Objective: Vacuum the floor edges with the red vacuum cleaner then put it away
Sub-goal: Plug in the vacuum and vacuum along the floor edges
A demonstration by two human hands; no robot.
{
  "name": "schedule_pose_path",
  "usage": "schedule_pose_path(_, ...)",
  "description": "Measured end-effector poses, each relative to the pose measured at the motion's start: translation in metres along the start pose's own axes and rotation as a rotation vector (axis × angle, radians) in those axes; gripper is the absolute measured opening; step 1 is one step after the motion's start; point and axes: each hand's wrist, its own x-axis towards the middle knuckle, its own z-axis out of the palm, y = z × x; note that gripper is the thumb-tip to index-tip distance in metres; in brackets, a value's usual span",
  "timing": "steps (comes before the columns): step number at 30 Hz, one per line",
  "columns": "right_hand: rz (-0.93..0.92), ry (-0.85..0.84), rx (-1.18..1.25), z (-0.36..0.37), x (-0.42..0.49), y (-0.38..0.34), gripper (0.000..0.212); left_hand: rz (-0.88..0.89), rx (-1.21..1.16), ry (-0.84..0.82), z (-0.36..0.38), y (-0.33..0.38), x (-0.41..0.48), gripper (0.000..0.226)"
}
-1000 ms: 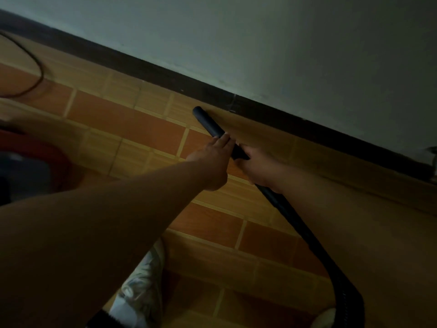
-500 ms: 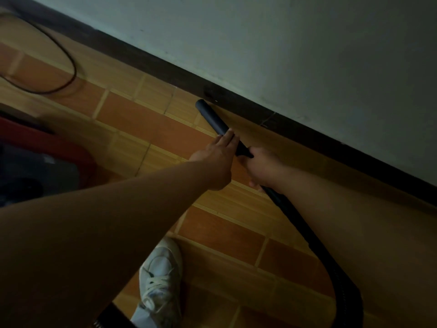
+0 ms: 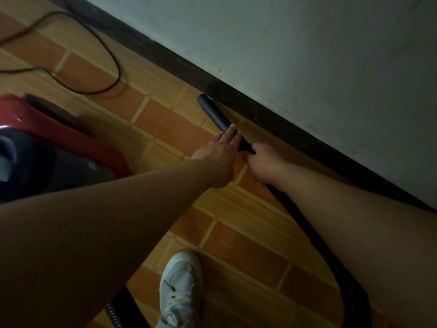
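Observation:
The black vacuum tube (image 3: 214, 112) points up-left, its tip on the floor right beside the dark baseboard (image 3: 272, 117). My right hand (image 3: 264, 162) is closed around the tube. My left hand (image 3: 221, 155) lies against the tube just ahead of the right, fingers extended along it. The black hose (image 3: 331, 261) runs from under my right arm toward the bottom right. The red vacuum cleaner body (image 3: 59, 143) with a dark top sits on the floor at the left edge.
A black power cord (image 3: 104, 55) loops over the orange and yellow tiled floor (image 3: 248, 252) at the upper left. The pale wall (image 3: 307, 55) fills the upper right. My white shoe (image 3: 181, 287) stands at the bottom centre, with a ribbed hose piece (image 3: 113, 313) beside it.
The view has shifted, bringing the red vacuum body and the cord loop further into the frame. Both hands keep their hold on the tube, whose tip stays by the baseboard.

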Motion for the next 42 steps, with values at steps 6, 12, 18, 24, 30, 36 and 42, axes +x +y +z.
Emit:
schedule_pose_path(6, -0.002, 0.001, -0.017, 0.006, 0.009, -0.041, 0.038, -0.022, -0.044, 0.021, -0.018, -0.031, -0.002, 0.101)
schedule_pose_path(12, -0.024, 0.011, -0.049, 0.013, 0.017, -0.073, 0.041, -0.041, -0.071, 0.034, -0.030, -0.055, -0.002, 0.101)
schedule_pose_path(18, -0.024, 0.002, -0.079, 0.017, 0.010, -0.093, 0.041, -0.041, -0.093, 0.035, -0.038, -0.065, -0.014, 0.102)
schedule_pose_path(24, -0.113, 0.031, -0.126, 0.019, -0.032, -0.104, 0.028, -0.065, -0.109, 0.086, -0.049, -0.064, -0.054, 0.104)
schedule_pose_path(30, -0.159, 0.021, -0.143, 0.024, -0.080, -0.104, 0.019, -0.103, -0.154, 0.189, -0.050, -0.047, -0.111, 0.105)
schedule_pose_path(36, -0.252, 0.038, -0.158, 0.033, -0.130, -0.106, 0.036, -0.138, -0.178, 0.242, -0.049, -0.032, -0.174, 0.105)
schedule_pose_path(42, -0.302, 0.065, -0.197, 0.024, -0.214, -0.120, 0.041, -0.152, -0.185, 0.306, -0.076, -0.002, -0.255, 0.104)
